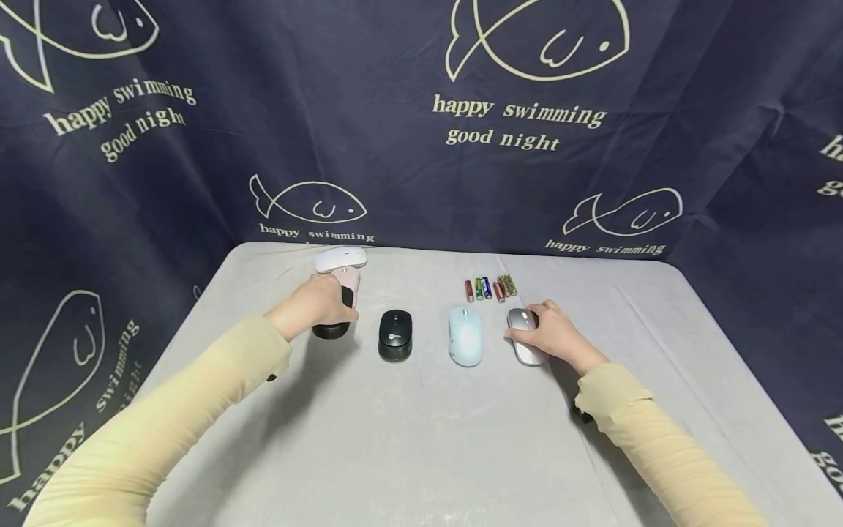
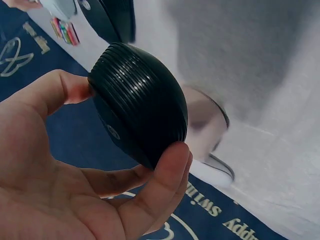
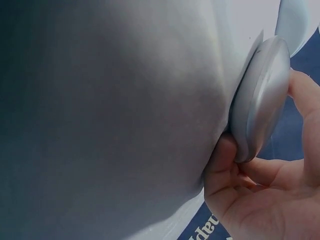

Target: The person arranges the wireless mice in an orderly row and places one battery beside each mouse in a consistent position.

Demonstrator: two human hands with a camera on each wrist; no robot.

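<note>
Ribbed black plastic mouse (image 2: 140,100): at the counter's (image 1: 421,454) ten o'clock, pinched by the left hand (image 1: 311,300).
Rounded silver mouse (image 1: 528,351): two o'clock, pinched by the right hand (image 1: 556,333).
Row between: logoed black mouse (image 1: 395,337), smooth pale-blue mouse (image 1: 465,338), both unheld.
Handling: seemingly partway, neither grip released; coloured cylindrical batteries (image 1: 498,291) untouched, one o'clock.

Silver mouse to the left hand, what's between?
The head view shows a black mouse and a light blue mouse between the left hand and silver mouse, batteries farther back.

Table (image 1: 421,439): pale grey top, rounded far corners.
Curtain (image 1: 369,110): navy, behind table and at both its sides.
Print (image 1: 555,112): cream fish, lettering, above table's far edge.
</note>
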